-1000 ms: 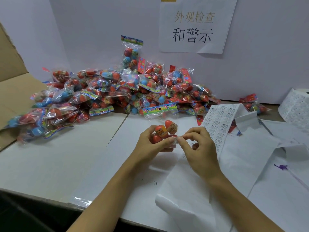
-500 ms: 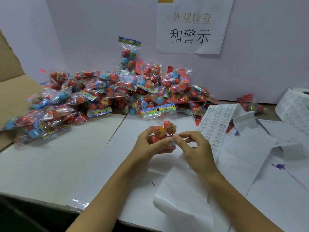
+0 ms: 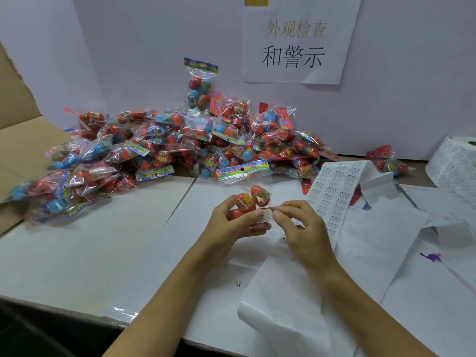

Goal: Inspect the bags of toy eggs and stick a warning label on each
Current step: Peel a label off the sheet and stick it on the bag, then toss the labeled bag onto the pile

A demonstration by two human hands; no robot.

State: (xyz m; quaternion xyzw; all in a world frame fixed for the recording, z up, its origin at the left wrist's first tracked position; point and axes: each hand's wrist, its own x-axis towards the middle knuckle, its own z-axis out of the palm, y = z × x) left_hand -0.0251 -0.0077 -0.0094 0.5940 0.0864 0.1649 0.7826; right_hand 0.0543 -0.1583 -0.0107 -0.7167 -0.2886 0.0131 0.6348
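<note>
— While your left hand (image 3: 233, 219) grips the bag of toy eggs (image 3: 253, 202) with its fingers curled round the lower eggs, your right hand (image 3: 300, 225) pinches the warning label (image 3: 265, 217) between thumb and forefinger, right at the bag's near face. Is that the spot you want?

— You tell me. How do I set it well?

— Keep the bag steady in your left hand and pull the film taut over an egg, so the label meets a smooth patch. Lay one edge first, then sweep your thumb across toward your left hand to push out creases. Keep it off the printed wrappers on the eggs above your fingers.

— And what can't you make out?

— Whether the label already touches the film or hangs just clear of it; your fingertips cover that edge. The bag's colourful header seems to lie beyond your hands, but it blends into the pile of bags (image 3: 180, 148) further off. The print on the label sheet (image 3: 332, 191), just past your right hand, is too small to read, and the label roll (image 3: 453, 163) far to your right is cut off by the frame.
</note>
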